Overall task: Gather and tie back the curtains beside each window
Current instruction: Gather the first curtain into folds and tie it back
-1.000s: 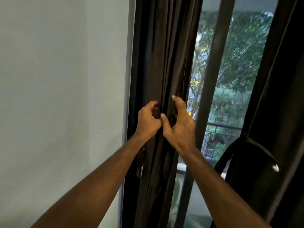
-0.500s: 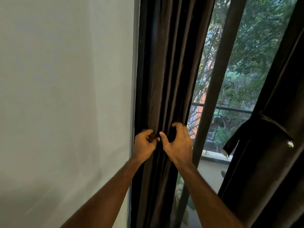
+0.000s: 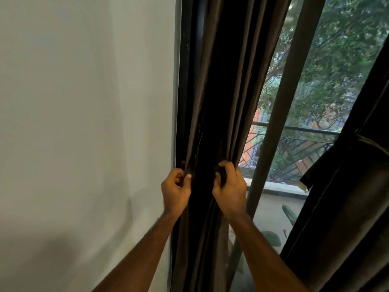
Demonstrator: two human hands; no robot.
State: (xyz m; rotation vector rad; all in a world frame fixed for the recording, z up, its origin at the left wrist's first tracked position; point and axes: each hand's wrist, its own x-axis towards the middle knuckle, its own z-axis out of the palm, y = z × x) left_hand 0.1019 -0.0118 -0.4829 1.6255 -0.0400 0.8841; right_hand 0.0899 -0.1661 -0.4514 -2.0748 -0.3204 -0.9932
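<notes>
A: Status on the left curtain [image 3: 219,91]?
B: It's bunched by the wall [image 3: 84,102]. My left hand [image 3: 175,191] pinches its outer edge, my right hand [image 3: 229,189] clutches the window-side folds, squeezing pleats together for tying.
A: Other side?
B: Right curtain [image 3: 345,207] looks tied.

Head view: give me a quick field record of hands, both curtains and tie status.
left hand: pinching the left curtain's outer edge by the wall
right hand: gripping the same curtain's window-side folds
left curtain: gathered into narrow folds, no tie visible around it
right curtain: already bunched, band around it
wall: plain, left of the curtain
outside: railing and trees through the glass
</notes>
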